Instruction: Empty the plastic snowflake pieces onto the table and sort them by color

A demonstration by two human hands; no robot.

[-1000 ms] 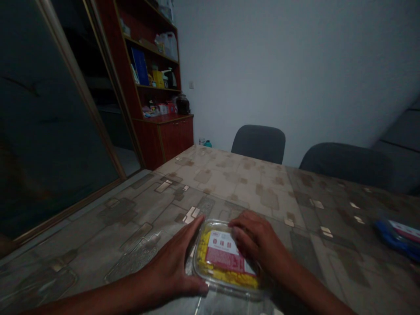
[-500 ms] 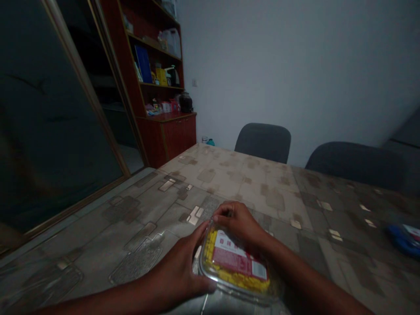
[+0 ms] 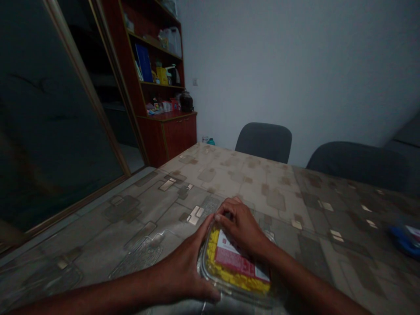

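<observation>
A clear plastic food container [image 3: 241, 286] with yellow pieces inside and a red and white label on its lid rests near the front of the table. My left hand [image 3: 188, 264] is closed around its left side, with the thumb along the near edge. Bent over the lid, my right hand [image 3: 238, 223] pinches the rim at the far left corner with thumb and fingers. The right hand and forearm cover part of the label and the far edge. Whether the lid is raised at that corner I cannot tell.
A patterned cloth covers the table [image 3: 229, 175]. A blue item [image 3: 405, 240] lies at the right edge. Two dark chairs [image 3: 264, 142] stand across the table. At the back left are a red shelf cabinet [image 3: 173, 135] and a sliding glass door [image 3: 59, 113].
The right hand has shifted slightly on the far left corner, its fingers reaching a bit further over the rim. The left hand keeps its hold on the container.
</observation>
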